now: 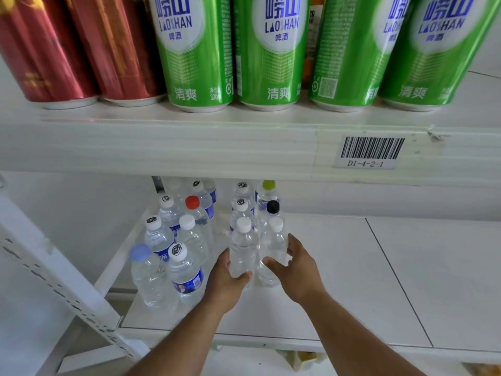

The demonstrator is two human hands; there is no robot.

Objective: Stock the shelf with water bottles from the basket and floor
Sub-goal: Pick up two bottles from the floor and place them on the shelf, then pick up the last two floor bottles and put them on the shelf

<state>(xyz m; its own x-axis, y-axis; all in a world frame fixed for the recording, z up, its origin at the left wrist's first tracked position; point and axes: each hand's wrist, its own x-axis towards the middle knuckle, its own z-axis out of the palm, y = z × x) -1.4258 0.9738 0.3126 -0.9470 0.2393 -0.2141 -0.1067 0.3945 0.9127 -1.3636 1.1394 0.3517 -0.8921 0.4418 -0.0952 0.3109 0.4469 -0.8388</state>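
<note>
Two clear, unlabelled water bottles with white caps stand upright side by side on the white lower shelf. My left hand is wrapped around the left bottle. My right hand curls around the right bottle, thumb in front, fingers behind. Both bottles sit at the front of two rows that run back under the upper shelf. To their left stand several more bottles in rows, among them one with a blue label and one with a pale blue cap.
The upper shelf edge with a barcode tag hangs low over the bottles. It carries green cans and red cans. A slotted white upright stands at the left. The lower shelf's right part holds nothing visible.
</note>
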